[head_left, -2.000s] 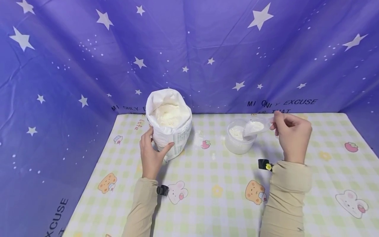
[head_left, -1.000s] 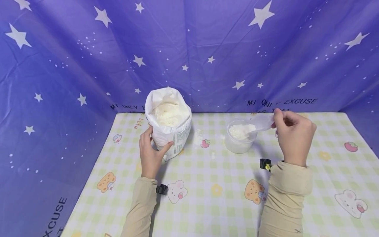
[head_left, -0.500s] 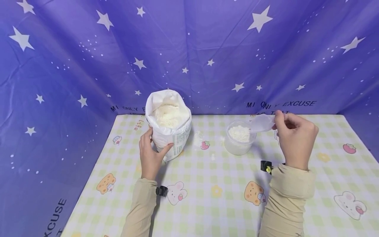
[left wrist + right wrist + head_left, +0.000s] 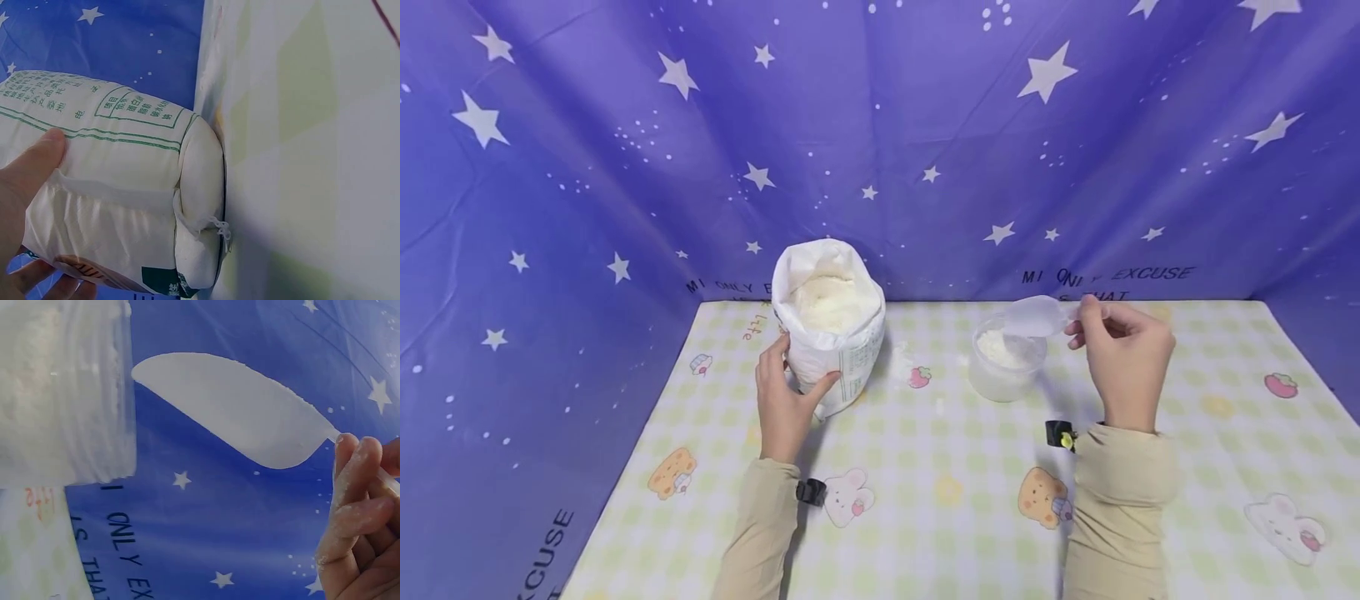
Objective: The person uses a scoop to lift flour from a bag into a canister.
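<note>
On the left stands an open white bag of flour [image 4: 850, 367], its top rolled wide and pale powder [image 4: 831, 304] inside. My left hand [image 4: 784, 408] grips its near left side, thumb across the front; the left wrist view shows green print and a stitched bottom seam. A translucent plastic scoop [image 4: 1032, 317] is pinched by its handle in my right hand [image 4: 1123, 362]. It hovers over the far right rim of a clear round tub [image 4: 1003, 383] partly filled with white powder. In the right wrist view the scoop [image 4: 231, 412] is apart from the tub [image 4: 97, 425], and powder dusts my fingers [image 4: 350, 519].
A green-and-white checked cloth [image 4: 940, 533] with cartoon prints covers the table. Some spilled powder [image 4: 901, 362] lies between bag and tub. Behind and to the left hangs a blue curtain [image 4: 880, 108] with white stars.
Powder has slid from the scoop into the tub, and the scoop has come up and then left over the rim. The left hand keeps its hold on the bag. The head view has tilted slightly up.
</note>
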{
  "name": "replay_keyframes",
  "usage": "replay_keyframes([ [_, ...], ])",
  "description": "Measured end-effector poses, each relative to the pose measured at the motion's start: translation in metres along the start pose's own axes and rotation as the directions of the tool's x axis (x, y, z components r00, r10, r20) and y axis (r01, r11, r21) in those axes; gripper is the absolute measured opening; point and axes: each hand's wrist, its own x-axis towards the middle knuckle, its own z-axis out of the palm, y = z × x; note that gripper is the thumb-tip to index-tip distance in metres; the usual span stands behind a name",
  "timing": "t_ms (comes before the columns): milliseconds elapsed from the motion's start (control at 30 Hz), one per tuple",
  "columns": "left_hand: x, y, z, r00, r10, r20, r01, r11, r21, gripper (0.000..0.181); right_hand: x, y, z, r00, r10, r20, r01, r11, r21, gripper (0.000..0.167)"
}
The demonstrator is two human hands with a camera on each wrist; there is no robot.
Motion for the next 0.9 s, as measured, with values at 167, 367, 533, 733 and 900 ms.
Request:
replay_keyframes([
  [167, -0.004, -0.002, -0.001, 1.0, -0.02, -0.003, 0.02, 1.0, -0.007, 0.087, -0.003, 0.011, 0.002, 0.997, 0.05, 0.063, -0.056, 0.995, 0.087, 0.036],
  [367, -0.003, 0.0, 0.0, 1.0, -0.013, 0.008, 0.013, 1.0, -0.01, 0.086, -0.004, 0.015, -0.004, 0.973, 0.198, 0.116, -0.226, 0.916, 0.331, 0.029],
  [533, 0.0, 0.004, -0.001, 0.999, -0.019, 0.031, 0.019, 1.0, 0.002, 0.087, -0.009, 0.02, -0.005, 0.913, 0.331, 0.237, -0.407, 0.743, 0.531, 0.018],
  [733, 0.001, 0.007, -0.003, 0.998, -0.033, 0.052, 0.031, 0.999, 0.038, 0.09, -0.015, 0.031, -0.003, 0.863, 0.32, 0.391, -0.5, 0.651, 0.571, 0.015],
  [900, -0.002, 0.011, -0.007, 0.996, -0.057, 0.071, 0.052, 0.996, 0.07, 0.088, -0.019, 0.031, -0.001, 0.822, 0.31, 0.478, -0.552, 0.643, 0.531, 0.015],
])
